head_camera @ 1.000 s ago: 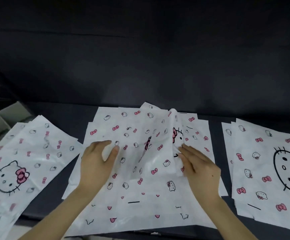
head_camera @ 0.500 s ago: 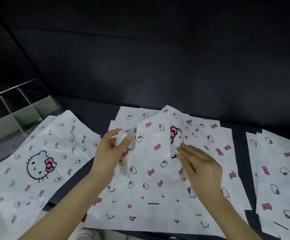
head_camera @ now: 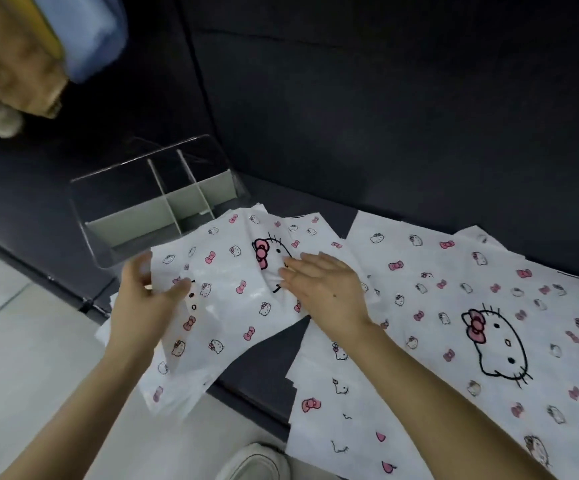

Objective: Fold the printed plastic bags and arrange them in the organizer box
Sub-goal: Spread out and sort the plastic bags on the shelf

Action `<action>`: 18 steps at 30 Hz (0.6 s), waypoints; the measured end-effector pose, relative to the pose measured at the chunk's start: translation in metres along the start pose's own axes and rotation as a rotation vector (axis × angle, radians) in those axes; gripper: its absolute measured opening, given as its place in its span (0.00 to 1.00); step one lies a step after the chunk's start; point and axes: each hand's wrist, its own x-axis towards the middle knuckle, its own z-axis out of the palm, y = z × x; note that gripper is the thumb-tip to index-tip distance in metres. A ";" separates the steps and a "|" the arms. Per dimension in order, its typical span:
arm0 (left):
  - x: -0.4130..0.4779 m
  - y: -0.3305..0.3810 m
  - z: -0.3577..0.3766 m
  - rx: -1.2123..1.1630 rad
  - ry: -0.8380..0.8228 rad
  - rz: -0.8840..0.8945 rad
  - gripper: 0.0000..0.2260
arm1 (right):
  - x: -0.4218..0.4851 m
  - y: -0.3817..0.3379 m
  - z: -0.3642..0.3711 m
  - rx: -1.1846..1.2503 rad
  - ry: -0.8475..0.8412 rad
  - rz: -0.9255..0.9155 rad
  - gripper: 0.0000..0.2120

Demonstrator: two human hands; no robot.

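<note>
- Left hand [head_camera: 142,301] pinches one thin, glossy printed bag [head_camera: 227,306]; right hand [head_camera: 327,289] lies flat on it, fingers straight.
- One clear, divided organizer box [head_camera: 132,225] stands beyond left hand.

organizer box [head_camera: 125,225] top unblocked, dividers [head_camera: 172,202] inside, bag [head_camera: 225,306] across nr corner

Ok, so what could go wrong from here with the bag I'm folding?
1. The bag and the bags under it hang past the front of the table; they might slide to the floor.
2. Only your left hand grips it, at one edge, while your right hand lies flat on it; the slick fold may spring open.
3. The organizer box sits close behind; a loose fold may not fit its narrow compartments.
</note>
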 end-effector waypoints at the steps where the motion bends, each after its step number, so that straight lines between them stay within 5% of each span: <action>1: 0.003 -0.003 -0.005 0.099 0.042 0.035 0.25 | 0.002 -0.005 0.009 0.017 -0.040 0.000 0.08; 6: 0.008 -0.016 0.001 0.694 0.159 0.411 0.27 | 0.010 -0.033 0.047 0.063 -0.323 0.026 0.14; 9: 0.013 -0.032 0.024 0.844 -0.089 0.591 0.24 | 0.003 -0.035 0.056 0.012 -0.479 0.049 0.08; 11: 0.018 -0.044 0.040 0.945 -0.289 0.630 0.26 | -0.006 -0.028 0.051 -0.018 -0.584 0.075 0.18; 14: 0.022 -0.057 0.052 1.105 -0.446 0.588 0.34 | -0.026 -0.012 0.019 -0.024 -0.522 0.197 0.22; 18: 0.020 -0.059 0.054 1.112 -0.382 0.557 0.34 | -0.074 0.019 -0.053 -0.102 -0.391 0.358 0.26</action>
